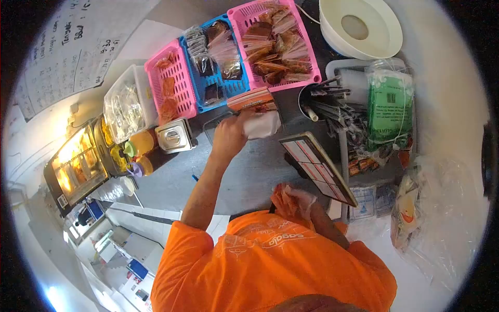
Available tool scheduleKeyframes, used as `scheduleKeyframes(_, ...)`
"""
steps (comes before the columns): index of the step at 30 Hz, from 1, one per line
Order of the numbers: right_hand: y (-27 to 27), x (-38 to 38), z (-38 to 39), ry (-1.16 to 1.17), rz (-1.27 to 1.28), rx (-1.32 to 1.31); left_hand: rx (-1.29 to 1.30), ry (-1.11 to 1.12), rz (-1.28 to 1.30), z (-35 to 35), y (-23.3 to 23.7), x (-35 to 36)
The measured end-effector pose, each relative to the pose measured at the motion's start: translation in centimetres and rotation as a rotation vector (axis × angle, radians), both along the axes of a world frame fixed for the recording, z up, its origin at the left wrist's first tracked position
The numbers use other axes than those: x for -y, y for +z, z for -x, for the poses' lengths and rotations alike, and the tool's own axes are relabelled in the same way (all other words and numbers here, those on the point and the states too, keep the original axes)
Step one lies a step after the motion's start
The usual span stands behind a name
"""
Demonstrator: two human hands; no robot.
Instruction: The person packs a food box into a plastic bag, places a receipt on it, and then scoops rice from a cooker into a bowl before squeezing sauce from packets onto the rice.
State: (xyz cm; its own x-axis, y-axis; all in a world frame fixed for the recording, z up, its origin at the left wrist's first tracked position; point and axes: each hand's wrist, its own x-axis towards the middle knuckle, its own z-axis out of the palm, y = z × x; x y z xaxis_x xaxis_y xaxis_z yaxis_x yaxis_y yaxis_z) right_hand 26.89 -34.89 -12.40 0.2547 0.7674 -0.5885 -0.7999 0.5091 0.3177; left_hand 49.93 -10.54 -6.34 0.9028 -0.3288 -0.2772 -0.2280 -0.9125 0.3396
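My left hand [228,136] reaches over the dark counter, its fingers closed at the edge of a crumpled white tissue [262,125]. Directly behind the tissue is an orange printed box [253,100], close to my fingertips. My right hand [296,202] is held near my belly in a loose, clear plastic glove with reddish patches. Its fingers are blurred under the plastic, and I cannot tell whether they hold anything. A tablet [318,169] on a stand leans up just beyond my right hand.
Pink [309,49] and blue [241,86] baskets with bagged food line the back. On the left stand a lidded steel container [175,136], sauce bottles [143,143] and a lit food warmer [78,166]. A green glove pack [390,106] and a white round tub [382,26] are on the right.
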Motion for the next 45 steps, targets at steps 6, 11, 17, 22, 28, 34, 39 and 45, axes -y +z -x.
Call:
scheduleKeyframes(6, 0.9, -0.1, -0.8, 0.014, 0.086, -0.001, -0.181, -0.029, 0.004, 1.5, -1.2, 3.5)
scheduleKeyframes(11, 4.0, -0.3, -2.3, 0.040, 0.158, -0.048, -0.037, -0.030, 0.250, 2.8, -3.7, 4.5)
scheduleKeyframes(17, 3.7, -0.1, -2.0, 0.117, 0.167, 0.060, 0.252, 0.116, 0.214, 5.5, -1.1, 3.4)
scheduleKeyframes(22, 7.3, -1.0, -1.3, 0.000, 0.216, -0.014, 0.308, 1.240, 0.583, 14.7, -6.9, 0.4)
scheduleKeyframes(28, 4.4, -1.5, 1.0, 0.114, 0.258, 0.080, -0.234, 1.536, 1.460, 10.6, -6.6, -1.3)
scheduleKeyframes(34, 4.3, -2.2, 3.0, 0.152, 0.321, 0.294, 0.011, 1.517, 1.263, 8.4, -14.7, -0.8)
scheduleKeyframes(39, 4.0, -5.0, 4.4, 0.156, 0.324, 0.444, -0.125, 1.404, 1.422, 17.7, -7.3, -2.9)
scheduleKeyframes(45, 4.6, -14.1, 6.5, 0.393, 0.386, 0.451, -0.067, 1.489, 1.473, 36.3, -6.0, -17.0)
